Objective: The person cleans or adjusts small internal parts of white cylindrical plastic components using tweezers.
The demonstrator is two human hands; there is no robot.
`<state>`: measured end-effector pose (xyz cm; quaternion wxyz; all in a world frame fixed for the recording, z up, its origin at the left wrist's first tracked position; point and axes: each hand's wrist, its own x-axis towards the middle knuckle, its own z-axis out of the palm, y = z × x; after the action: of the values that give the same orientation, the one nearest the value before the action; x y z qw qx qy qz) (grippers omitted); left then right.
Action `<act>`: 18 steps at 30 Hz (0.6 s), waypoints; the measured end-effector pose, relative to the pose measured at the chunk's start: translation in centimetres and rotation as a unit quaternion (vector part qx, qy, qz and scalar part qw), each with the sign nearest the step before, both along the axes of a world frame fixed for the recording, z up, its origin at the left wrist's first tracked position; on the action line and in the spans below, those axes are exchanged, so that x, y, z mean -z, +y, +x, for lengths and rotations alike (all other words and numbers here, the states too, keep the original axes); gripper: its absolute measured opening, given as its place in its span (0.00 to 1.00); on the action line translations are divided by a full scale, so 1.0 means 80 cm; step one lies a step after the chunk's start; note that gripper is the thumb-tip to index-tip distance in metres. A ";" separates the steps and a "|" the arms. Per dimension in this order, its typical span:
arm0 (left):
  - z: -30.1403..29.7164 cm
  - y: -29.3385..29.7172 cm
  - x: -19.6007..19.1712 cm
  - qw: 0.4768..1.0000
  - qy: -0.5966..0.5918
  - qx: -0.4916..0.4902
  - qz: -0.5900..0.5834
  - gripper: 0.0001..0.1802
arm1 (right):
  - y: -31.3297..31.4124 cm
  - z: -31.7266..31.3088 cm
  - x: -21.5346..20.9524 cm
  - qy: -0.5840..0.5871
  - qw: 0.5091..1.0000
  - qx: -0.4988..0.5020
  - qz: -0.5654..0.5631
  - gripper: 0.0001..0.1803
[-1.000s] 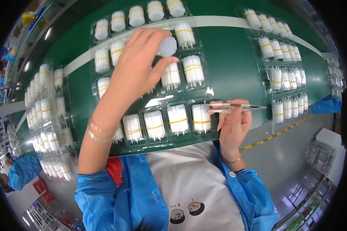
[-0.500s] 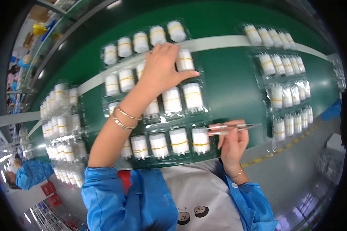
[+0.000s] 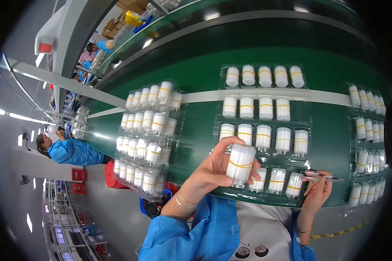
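Note:
My left hand (image 3: 209, 172) grips a bundle of white tubes (image 3: 240, 164) with a yellow rubber band round its middle. It is raised, slightly tilted, above the near part of a clear plastic tray (image 3: 300, 111). Rows of similar banded bundles (image 3: 265, 108) stand in that tray; the right end of its second row from the back holds none. At the tray's near right corner, my right hand (image 3: 316, 194) is closed round thin metal tweezers (image 3: 329, 177), tips pointing right. Beside them sits the nearest bundle (image 3: 294, 184). My left hand hides part of the front row.
More loaded trays stand to the left (image 3: 149, 143) and right (image 3: 365, 148) on the green conveyor belt (image 3: 196, 130), crossed by a pale strip (image 3: 200, 96). A person in blue (image 3: 74, 151) is at far left. Red bins (image 3: 113, 175) and a blue crate (image 3: 143, 205) sit below the left edge.
My left hand has come back from the second row's right end toward me, lifting out a bundle. My right hand keeps the tweezers. The view has swung left.

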<state>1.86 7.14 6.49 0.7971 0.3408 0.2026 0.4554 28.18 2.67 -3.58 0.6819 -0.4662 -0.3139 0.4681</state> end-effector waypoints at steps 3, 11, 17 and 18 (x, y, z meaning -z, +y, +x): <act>-0.022 -0.017 0.018 0.991 0.033 -0.109 -0.064 0.41 | 0.003 -0.001 0.003 -0.010 1.000 0.007 -0.010 0.12; -0.044 -0.045 0.057 0.993 -0.070 -0.092 -0.039 0.18 | 0.008 -0.003 0.013 -0.030 0.999 0.033 -0.006 0.13; -0.066 -0.040 0.071 0.978 0.090 -0.190 0.013 0.11 | 0.008 -0.005 0.010 -0.052 0.997 0.048 -0.017 0.13; -0.068 -0.035 0.079 0.975 0.063 -0.211 0.015 0.09 | 0.008 -0.004 0.010 -0.056 0.997 0.052 -0.020 0.13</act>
<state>-3.56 4.32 0.19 0.6633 0.3303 0.3132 0.5940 27.83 3.33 -4.38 0.6772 -0.5210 -0.3177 0.4110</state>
